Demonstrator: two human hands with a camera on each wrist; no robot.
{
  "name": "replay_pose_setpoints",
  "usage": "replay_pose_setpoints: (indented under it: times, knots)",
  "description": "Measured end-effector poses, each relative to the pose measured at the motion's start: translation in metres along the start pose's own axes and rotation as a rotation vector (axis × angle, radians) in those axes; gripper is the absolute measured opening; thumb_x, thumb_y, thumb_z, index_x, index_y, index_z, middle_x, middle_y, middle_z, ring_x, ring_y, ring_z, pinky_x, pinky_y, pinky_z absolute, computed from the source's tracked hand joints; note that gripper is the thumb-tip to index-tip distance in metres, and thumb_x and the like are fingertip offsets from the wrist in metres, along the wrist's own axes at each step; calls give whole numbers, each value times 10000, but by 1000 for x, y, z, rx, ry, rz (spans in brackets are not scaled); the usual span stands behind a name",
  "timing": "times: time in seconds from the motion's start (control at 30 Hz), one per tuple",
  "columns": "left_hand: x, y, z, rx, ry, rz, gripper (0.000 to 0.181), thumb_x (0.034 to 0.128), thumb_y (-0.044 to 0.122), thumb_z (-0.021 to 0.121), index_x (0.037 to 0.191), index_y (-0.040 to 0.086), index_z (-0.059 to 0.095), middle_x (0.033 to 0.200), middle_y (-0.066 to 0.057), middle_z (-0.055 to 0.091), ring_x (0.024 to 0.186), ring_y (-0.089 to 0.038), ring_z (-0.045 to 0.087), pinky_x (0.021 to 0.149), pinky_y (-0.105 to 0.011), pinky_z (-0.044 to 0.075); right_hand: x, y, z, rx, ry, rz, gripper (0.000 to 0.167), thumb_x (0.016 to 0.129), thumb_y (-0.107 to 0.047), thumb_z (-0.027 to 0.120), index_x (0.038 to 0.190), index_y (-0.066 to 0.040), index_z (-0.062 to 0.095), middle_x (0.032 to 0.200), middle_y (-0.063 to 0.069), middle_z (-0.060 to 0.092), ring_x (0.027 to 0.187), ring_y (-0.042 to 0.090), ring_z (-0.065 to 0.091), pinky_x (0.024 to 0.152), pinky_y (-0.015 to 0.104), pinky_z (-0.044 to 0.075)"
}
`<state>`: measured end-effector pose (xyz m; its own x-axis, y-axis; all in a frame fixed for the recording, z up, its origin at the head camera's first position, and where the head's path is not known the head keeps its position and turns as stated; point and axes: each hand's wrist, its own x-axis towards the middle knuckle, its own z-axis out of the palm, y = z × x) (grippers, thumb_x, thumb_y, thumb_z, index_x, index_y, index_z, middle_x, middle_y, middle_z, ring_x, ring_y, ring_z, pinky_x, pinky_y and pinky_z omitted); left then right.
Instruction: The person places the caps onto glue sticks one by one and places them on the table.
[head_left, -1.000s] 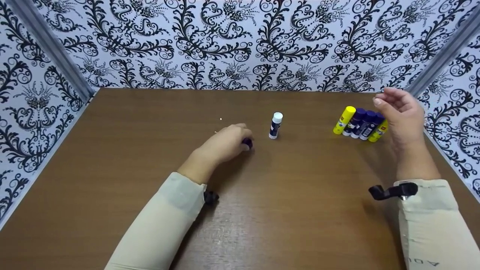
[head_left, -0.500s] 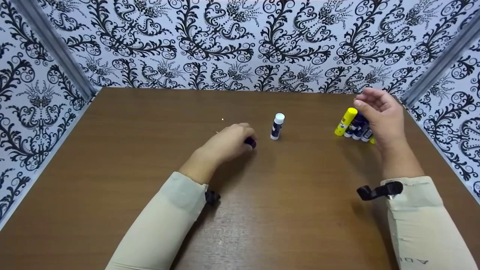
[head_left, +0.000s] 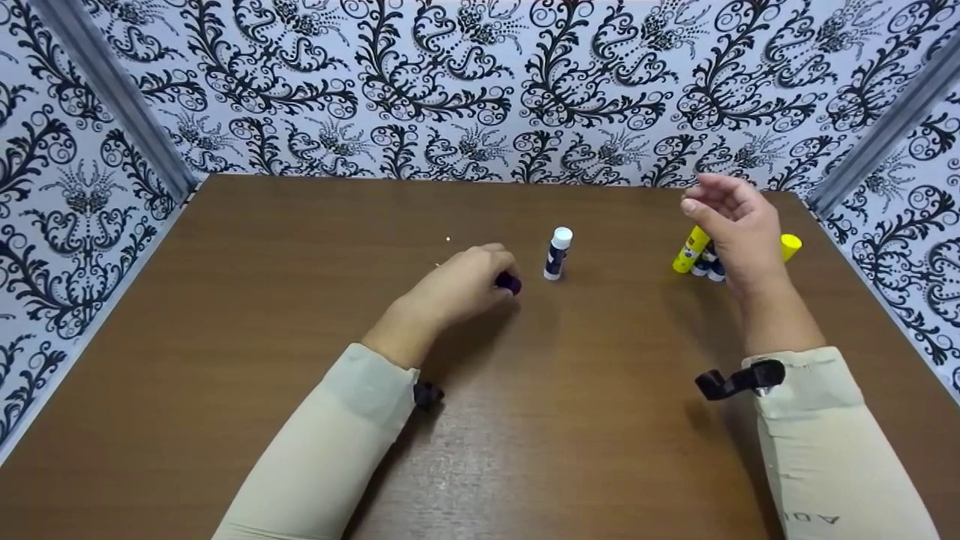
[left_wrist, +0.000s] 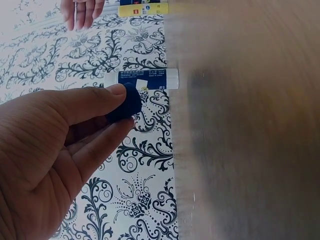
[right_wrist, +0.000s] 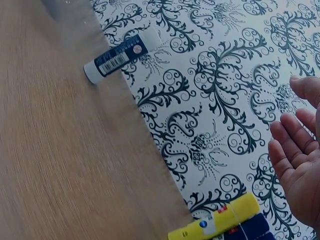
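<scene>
My left hand (head_left: pixel 461 285) pinches a dark blue glue-stick cap (left_wrist: pixel 125 105) between thumb and fingertips, low over the table. Just to its right, a glue stick (head_left: pixel 556 259) with a dark blue label and a white top stands upright, apart from the hand. My right hand (head_left: pixel 739 232) hovers at the right with loosely bent fingers and holds nothing. Behind and below it stands a row of several glue sticks, partly hidden by the hand. A yellow glue stick (head_left: pixel 690 251) forms the row's left end, and the top of another yellow glue stick (head_left: pixel 790 245) shows right of the wrist.
The brown wooden table (head_left: pixel 585 420) ends at a back wall (head_left: pixel 450 90) with black and white scroll patterns. Similar panels stand left and right. Small pale specks lie on the table beyond the left hand. Black wrist straps (head_left: pixel 739 380) sit on the sleeves.
My right hand has moved left across the row of glue sticks, uncovering the right yellow one. My left hand keeps the cap, with barely a shift to the right.
</scene>
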<state>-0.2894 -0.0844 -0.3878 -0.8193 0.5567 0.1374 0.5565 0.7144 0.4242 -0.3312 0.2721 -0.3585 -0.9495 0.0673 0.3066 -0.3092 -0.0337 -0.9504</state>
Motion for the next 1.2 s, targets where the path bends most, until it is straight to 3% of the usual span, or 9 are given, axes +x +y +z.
replay_pose_setpoints:
  times: [0.37,0.73,1.2]
  knots:
    - [-2,2,0,-11,17,23,111,955,79,690,1065,60,700,1081,-83,669,989,-239,632,927,-375,564,0,2,24,16,-52,-7,329,902,-63,800,1209,-87,683,1089,15,734,1036,129,676,909,152,576]
    - [-1,4,0,-9,21,37,98,960,66,694,1057,53,686,1077,-88,664,994,-250,644,947,-377,568,-2,13,42,10,-79,28,357,898,-53,804,1231,-62,676,1097,30,725,1041,127,677,913,170,575]
    - [-1,1,1,21,16,39,73,965,73,694,1035,54,687,1055,-80,670,955,-250,644,917,-397,571,-4,27,60,-99,-160,54,337,912,-79,796,1223,-121,675,1090,7,707,1004,126,671,887,181,593]
